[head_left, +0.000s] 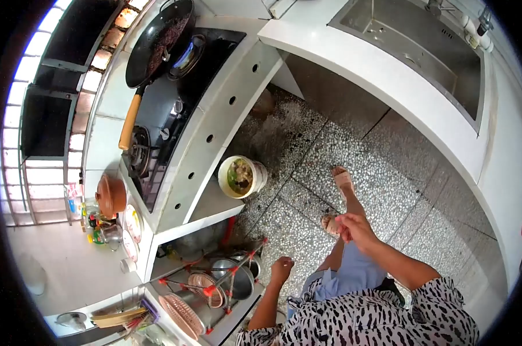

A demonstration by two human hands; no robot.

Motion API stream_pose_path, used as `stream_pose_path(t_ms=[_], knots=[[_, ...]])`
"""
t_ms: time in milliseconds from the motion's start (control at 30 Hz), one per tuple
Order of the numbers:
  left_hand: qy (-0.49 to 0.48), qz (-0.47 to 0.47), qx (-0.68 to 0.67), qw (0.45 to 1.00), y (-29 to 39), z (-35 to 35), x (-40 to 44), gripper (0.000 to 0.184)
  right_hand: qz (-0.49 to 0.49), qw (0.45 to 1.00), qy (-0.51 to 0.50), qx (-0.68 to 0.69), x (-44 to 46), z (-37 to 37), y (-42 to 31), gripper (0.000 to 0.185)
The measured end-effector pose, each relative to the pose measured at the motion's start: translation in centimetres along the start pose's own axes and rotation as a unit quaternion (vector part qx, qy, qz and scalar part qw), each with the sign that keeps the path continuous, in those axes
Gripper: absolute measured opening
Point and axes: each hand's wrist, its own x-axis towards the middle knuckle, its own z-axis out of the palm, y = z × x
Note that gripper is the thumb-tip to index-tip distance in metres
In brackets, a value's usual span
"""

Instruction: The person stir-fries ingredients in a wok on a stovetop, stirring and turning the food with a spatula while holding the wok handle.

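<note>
My left hand hangs low with its fingers curled, near the rack of pots and baskets; nothing shows in it. My right hand is held out in front of my body above the floor, its fingers drawn together; whether something small is between them cannot be made out. Neither hand touches the things around. A black wok with a wooden handle sits on the gas stove at the upper left, dark reddish food inside. A blue flame burns beside the wok, at the far burner.
A white bucket with scraps stands on the speckled floor beside the stove counter. The steel sink is at the upper right. A brown clay pot, plates and bottles stand at the left. A red-jointed rack holds pots and baskets.
</note>
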Motion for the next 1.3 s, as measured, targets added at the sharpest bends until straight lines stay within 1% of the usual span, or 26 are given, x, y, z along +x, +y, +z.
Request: stream_pose_path(t_ms=[100, 167, 200, 233, 300, 367, 433, 500, 600, 633, 667, 767, 900, 967, 1000, 1067, 1133, 1300], knots=[[0.005, -0.014, -0.018, 1.0, 3.1, 0.6, 0.6, 0.025, -0.006, 1.0, -0.008, -0.02, 0.5, 0.5, -0.4, 0.025], [-0.012, 0.01, -0.121, 0.993, 2.5, 2.5, 1.2, 0.027, 0.013, 0.999, -0.034, 0.009, 0.5, 1.1, -0.8, 0.025], [-0.028, -0.021, -0.069, 0.997, 6.0, 1.5, 0.8, 0.026, 0.015, 0.999, -0.036, 0.009, 0.4, 1.5, -0.9, 0.025], [-0.027, -0.022, -0.069, 0.997, 7.4, 1.3, 0.5, 0.026, 0.023, 0.999, -0.033, 0.001, 0.4, 1.8, -1.0, 0.024], [-0.035, 0.019, -0.087, 0.995, 8.7, 1.4, 0.2, 0.026, 0.03, 0.999, -0.031, -0.007, 0.6, 1.9, -0.7, 0.024], [-0.029, 0.02, -0.109, 0.993, 7.6, 2.4, 0.2, 0.026, -0.013, 0.998, -0.052, 0.014, 0.9, 1.6, 0.6, 0.023], [-0.043, -0.013, -0.074, 0.996, 7.6, 2.4, 0.1, 0.026, -0.012, 0.998, -0.054, 0.016, 1.0, 1.2, 1.0, 0.023], [-0.034, -0.009, -0.051, 0.998, 6.9, 2.2, -0.2, 0.025, -0.01, 0.998, -0.056, 0.02, 0.8, 0.6, 0.8, 0.024], [-0.023, -0.016, -0.023, 0.999, 5.5, 1.7, -0.5, 0.024, 0.009, 0.999, -0.047, -0.014, 0.5, -0.3, 0.4, 0.023], [-0.021, -0.027, -0.019, 0.999, 4.9, 1.7, -0.5, 0.024, 0.007, 1.0, -0.026, -0.014, 0.6, -0.6, 0.5, 0.023], [-0.023, -0.014, -0.04, 0.999, 2.6, 2.4, -0.1, 0.024, 0.004, 1.0, -0.004, -0.014, 0.7, -0.9, 0.7, 0.023], [-0.016, -0.011, -0.018, 1.0, 4.0, 1.2, -0.6, 0.024, -0.001, 1.0, -0.017, 0.021, 0.9, -1.5, 0.9, 0.025], [-0.027, -0.009, -0.015, 0.999, 4.4, 1.6, -0.2, 0.025, -0.012, 1.0, -0.014, 0.011, 0.7, -1.4, 0.6, 0.026], [-0.034, -0.002, -0.039, 0.999, 5.4, 1.7, -0.1, 0.025, 0.007, 0.999, -0.026, -0.02, 0.4, -1.0, -0.1, 0.022], [-0.043, -0.009, -0.033, 0.999, 7.2, 1.1, -0.3, 0.025, 0.007, 0.999, -0.026, -0.02, 0.4, -0.8, 0.0, 0.022], [-0.039, 0.0, -0.03, 0.999, 8.2, 1.1, -0.3, 0.024, 0.004, 0.999, -0.041, 0.007, 0.4, -0.6, 0.1, 0.023], [-0.034, 0.01, -0.028, 0.999, 8.4, 1.2, -0.2, 0.024, 0.004, 0.999, -0.037, 0.002, 0.4, -0.4, -0.1, 0.023], [-0.049, -0.015, -0.023, 0.998, 6.9, 1.3, 0.3, 0.024, 0.0, 0.999, -0.041, -0.011, 0.8, -0.2, 0.1, 0.023]])
